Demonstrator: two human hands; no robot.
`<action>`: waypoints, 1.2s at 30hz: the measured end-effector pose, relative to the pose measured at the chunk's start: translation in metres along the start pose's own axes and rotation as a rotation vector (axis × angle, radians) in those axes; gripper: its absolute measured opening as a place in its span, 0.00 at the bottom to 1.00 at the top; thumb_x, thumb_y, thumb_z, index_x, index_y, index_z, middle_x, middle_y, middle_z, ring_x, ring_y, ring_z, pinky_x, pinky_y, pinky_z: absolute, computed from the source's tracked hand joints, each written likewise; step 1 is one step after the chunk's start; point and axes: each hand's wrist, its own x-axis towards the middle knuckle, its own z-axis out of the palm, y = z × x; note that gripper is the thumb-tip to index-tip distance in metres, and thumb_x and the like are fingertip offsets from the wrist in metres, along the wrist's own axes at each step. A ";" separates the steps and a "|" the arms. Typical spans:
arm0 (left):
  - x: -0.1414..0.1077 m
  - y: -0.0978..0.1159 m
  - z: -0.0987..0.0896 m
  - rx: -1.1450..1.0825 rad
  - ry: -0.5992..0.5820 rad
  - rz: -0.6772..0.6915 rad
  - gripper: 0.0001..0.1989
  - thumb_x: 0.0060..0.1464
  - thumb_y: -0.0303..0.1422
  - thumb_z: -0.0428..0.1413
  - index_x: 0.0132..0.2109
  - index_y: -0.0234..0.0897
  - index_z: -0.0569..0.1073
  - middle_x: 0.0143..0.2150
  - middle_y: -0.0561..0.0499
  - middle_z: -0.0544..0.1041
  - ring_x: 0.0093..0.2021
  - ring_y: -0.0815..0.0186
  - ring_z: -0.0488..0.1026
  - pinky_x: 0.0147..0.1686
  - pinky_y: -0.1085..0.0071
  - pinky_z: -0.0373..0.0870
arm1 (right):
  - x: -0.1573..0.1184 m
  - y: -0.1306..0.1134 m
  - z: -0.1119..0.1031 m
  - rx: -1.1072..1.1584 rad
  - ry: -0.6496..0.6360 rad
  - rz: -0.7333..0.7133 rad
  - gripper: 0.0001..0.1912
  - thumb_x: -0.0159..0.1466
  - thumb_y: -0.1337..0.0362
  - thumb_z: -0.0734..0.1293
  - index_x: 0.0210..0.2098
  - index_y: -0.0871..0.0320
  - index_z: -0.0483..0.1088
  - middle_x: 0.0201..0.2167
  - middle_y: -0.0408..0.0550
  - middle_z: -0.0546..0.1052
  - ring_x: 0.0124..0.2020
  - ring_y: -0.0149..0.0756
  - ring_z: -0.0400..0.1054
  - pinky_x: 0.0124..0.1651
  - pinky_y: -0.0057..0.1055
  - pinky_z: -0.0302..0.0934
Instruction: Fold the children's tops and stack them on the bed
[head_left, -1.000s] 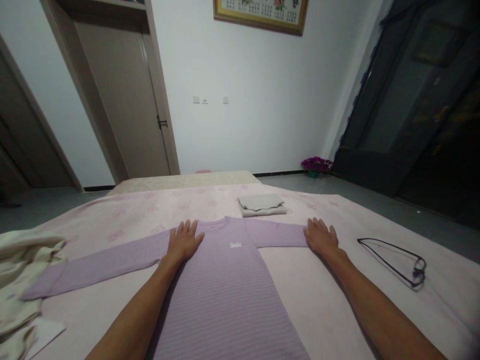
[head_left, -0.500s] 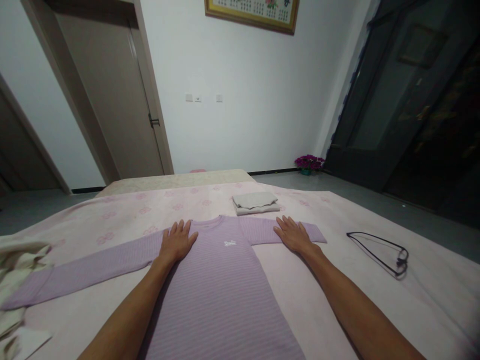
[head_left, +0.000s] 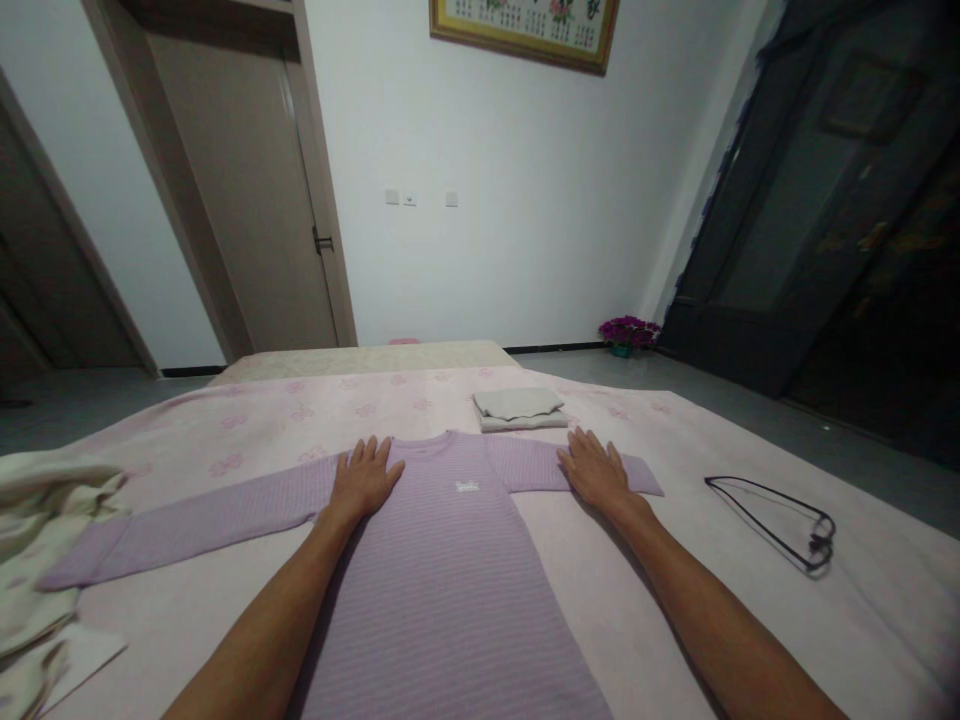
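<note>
A lilac striped long-sleeved shirt [head_left: 457, 570] lies spread on the bed, its neckline at the far side and a small white print on the chest. My left hand [head_left: 365, 478] rests flat on its left shoulder, fingers outstretched. The left sleeve runs out to the left, its cuff touching a crumpled cream cloth. On the right sleeve lies my right hand [head_left: 596, 470], palm down with fingers extended. That sleeve looks shorter than the left one; whether it is folded under I cannot tell. Neither hand grips the fabric.
Just beyond the shirt is a folded grey garment [head_left: 520, 408]. Black-framed glasses [head_left: 814, 545] lie at right on the pink flowered bedspread [head_left: 645, 620]. The crumpled cream cloth [head_left: 45, 540] is at far left, near a white sheet [head_left: 86, 660]. Purple flowers [head_left: 628, 332] stand on the floor.
The view has turned slightly left, so everything sits a little farther right. Both hands remain flat on the shirt, with hardly any movement.
</note>
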 end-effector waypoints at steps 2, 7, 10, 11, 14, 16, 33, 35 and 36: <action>0.000 0.000 -0.001 -0.011 -0.006 -0.004 0.35 0.66 0.52 0.37 0.73 0.40 0.52 0.74 0.40 0.51 0.73 0.47 0.47 0.66 0.45 0.47 | -0.005 -0.028 0.000 0.067 -0.066 -0.187 0.33 0.73 0.52 0.46 0.72 0.61 0.49 0.73 0.52 0.48 0.74 0.43 0.37 0.72 0.48 0.30; -0.003 0.003 -0.006 -0.044 -0.008 -0.005 0.35 0.66 0.52 0.38 0.72 0.39 0.53 0.74 0.40 0.51 0.73 0.47 0.47 0.66 0.45 0.44 | -0.008 -0.057 0.014 0.079 -0.099 -0.192 0.34 0.73 0.50 0.45 0.72 0.60 0.47 0.74 0.49 0.46 0.74 0.42 0.37 0.72 0.47 0.33; -0.006 0.006 -0.009 -0.039 0.001 -0.010 0.34 0.66 0.51 0.38 0.72 0.39 0.53 0.74 0.39 0.51 0.73 0.47 0.47 0.67 0.47 0.44 | -0.002 -0.055 0.024 0.032 -0.061 -0.176 0.35 0.72 0.50 0.45 0.72 0.61 0.47 0.74 0.50 0.46 0.74 0.43 0.37 0.72 0.48 0.34; -0.008 0.006 -0.010 -0.034 0.005 -0.017 0.34 0.66 0.51 0.38 0.72 0.39 0.53 0.74 0.39 0.50 0.73 0.48 0.47 0.67 0.48 0.44 | 0.000 -0.053 0.028 0.019 -0.050 -0.183 0.35 0.72 0.49 0.45 0.73 0.60 0.47 0.74 0.50 0.46 0.74 0.43 0.37 0.72 0.48 0.34; -0.016 -0.005 -0.012 -0.021 0.017 -0.057 0.34 0.67 0.51 0.38 0.71 0.36 0.54 0.74 0.37 0.50 0.73 0.48 0.47 0.67 0.51 0.46 | 0.005 -0.050 0.036 -0.007 -0.024 -0.199 0.35 0.72 0.49 0.45 0.73 0.60 0.46 0.74 0.49 0.46 0.74 0.43 0.37 0.71 0.49 0.35; -0.024 -0.023 -0.015 -0.011 0.017 -0.112 0.34 0.67 0.51 0.36 0.71 0.34 0.55 0.74 0.35 0.51 0.72 0.47 0.49 0.66 0.50 0.47 | 0.007 -0.049 0.040 -0.017 -0.010 -0.204 0.35 0.71 0.49 0.45 0.73 0.60 0.46 0.74 0.48 0.46 0.74 0.43 0.37 0.71 0.49 0.36; -0.112 -0.250 -0.027 0.170 -0.032 -0.420 0.35 0.65 0.53 0.38 0.71 0.38 0.56 0.72 0.36 0.56 0.71 0.47 0.51 0.65 0.48 0.46 | 0.007 -0.049 0.039 0.003 0.039 -0.219 0.34 0.72 0.51 0.46 0.71 0.61 0.50 0.73 0.53 0.51 0.73 0.46 0.42 0.70 0.51 0.40; -0.111 -0.260 -0.029 0.171 -0.034 -0.448 0.35 0.64 0.52 0.40 0.70 0.38 0.58 0.71 0.36 0.59 0.70 0.48 0.53 0.65 0.50 0.46 | 0.006 -0.051 0.036 0.004 0.030 -0.212 0.34 0.72 0.50 0.46 0.71 0.61 0.50 0.73 0.53 0.51 0.73 0.45 0.42 0.70 0.50 0.39; -0.109 -0.261 -0.030 0.163 -0.032 -0.465 0.34 0.64 0.52 0.40 0.70 0.38 0.60 0.70 0.36 0.60 0.70 0.47 0.54 0.65 0.49 0.47 | 0.005 -0.052 0.035 0.003 0.024 -0.207 0.34 0.72 0.50 0.46 0.71 0.61 0.50 0.73 0.53 0.51 0.73 0.45 0.42 0.71 0.50 0.39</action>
